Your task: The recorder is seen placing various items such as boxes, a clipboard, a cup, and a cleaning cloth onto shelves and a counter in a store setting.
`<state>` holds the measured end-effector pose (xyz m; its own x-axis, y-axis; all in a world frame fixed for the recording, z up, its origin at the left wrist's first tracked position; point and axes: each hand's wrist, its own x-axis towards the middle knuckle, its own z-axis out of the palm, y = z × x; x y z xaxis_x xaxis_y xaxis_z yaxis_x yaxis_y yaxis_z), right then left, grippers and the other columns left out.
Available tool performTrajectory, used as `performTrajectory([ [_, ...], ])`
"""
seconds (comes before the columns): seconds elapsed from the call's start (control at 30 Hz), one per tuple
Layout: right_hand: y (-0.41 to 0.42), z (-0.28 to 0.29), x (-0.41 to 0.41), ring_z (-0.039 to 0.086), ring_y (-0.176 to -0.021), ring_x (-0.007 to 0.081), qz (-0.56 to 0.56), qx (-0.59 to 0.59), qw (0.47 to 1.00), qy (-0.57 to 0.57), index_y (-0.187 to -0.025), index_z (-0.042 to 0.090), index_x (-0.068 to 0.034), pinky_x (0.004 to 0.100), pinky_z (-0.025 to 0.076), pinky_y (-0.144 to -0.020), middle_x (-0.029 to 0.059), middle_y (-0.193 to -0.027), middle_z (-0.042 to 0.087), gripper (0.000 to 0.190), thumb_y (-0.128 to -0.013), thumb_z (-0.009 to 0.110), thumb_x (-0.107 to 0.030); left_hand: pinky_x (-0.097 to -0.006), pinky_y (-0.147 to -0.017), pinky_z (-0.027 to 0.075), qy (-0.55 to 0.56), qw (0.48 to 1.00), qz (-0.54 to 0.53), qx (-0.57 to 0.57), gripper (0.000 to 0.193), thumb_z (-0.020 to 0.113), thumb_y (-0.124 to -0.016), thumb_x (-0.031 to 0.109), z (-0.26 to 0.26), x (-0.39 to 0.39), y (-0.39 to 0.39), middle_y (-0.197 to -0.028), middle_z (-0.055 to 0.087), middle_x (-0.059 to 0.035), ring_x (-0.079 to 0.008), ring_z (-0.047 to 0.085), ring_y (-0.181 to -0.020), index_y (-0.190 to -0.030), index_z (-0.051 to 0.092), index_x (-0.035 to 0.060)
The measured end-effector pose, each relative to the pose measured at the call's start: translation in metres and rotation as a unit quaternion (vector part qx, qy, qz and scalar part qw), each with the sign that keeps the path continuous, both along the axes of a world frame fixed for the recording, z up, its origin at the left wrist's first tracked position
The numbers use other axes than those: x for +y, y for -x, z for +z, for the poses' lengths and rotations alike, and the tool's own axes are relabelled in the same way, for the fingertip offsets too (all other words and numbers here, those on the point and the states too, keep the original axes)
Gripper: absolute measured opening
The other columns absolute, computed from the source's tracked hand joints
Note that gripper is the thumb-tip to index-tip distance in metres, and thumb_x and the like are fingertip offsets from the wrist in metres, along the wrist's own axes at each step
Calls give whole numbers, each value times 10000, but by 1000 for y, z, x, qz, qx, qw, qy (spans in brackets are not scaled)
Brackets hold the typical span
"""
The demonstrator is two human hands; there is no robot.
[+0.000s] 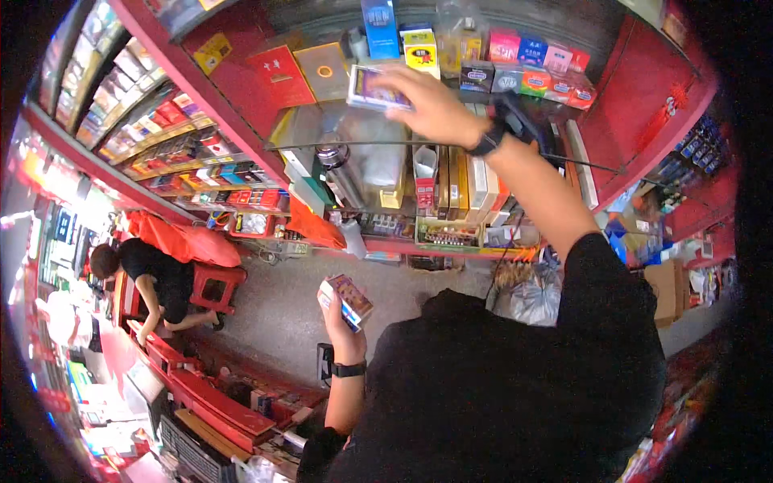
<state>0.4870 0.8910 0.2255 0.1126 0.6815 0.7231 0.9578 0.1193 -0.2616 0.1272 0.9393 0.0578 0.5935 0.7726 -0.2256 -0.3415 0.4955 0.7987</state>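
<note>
My right hand [426, 99] reaches over the glass shelf, its fingers on top of a flat stack of purple and white boxes [362, 90]; whether it grips them I cannot tell. Red and gold flat packs [281, 75] lie left of that stack, and a blue upright box [380, 30] and a yellow-topped box [421, 51] stand behind it. Lower down, over the floor, my left hand [341, 326] holds a small stack of patterned boxes [350, 299]. Each wrist wears a black band.
A person [154, 278] in dark clothes bends at a red counter on the left, beside a red plastic stool [218, 287]. Below the glass shelf stand a steel flask [338, 169] and upright cartons [462, 187]. A keyboard [187, 453] lies at lower left; a silvery plastic bag [534, 299] is near my right side.
</note>
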Motion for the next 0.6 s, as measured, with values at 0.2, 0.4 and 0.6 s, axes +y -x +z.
performTrajectory([
  [0.2,-87,1,65,593,-1028,351,-80,-148,985,36,-1158,601,-122,442,482,-880,129,-1079,609,379,-783,641,-90,-445,-849,528,54,998,-42,-6,494,517,-1017,314,-4,22,-29,-1274,529,-113,-312,608,-1089,-1442,344,130],
  [0.4,-109,-15,86,577,-1096,339,-137,-217,953,162,-1196,584,-135,479,429,-988,123,-1124,626,375,-828,645,-91,-440,-837,532,49,997,-56,3,499,513,-1019,308,-4,39,-47,-1286,516,-127,-310,611,-1077,-1448,328,134],
  [0.6,-96,-13,96,604,-1016,308,-224,-238,930,171,-1081,640,-117,467,414,-973,74,-1045,651,251,-831,638,-138,-443,-847,529,50,996,-68,5,503,508,-1021,300,-1,50,-46,-1301,502,-131,-318,607,-1078,-1454,308,143],
])
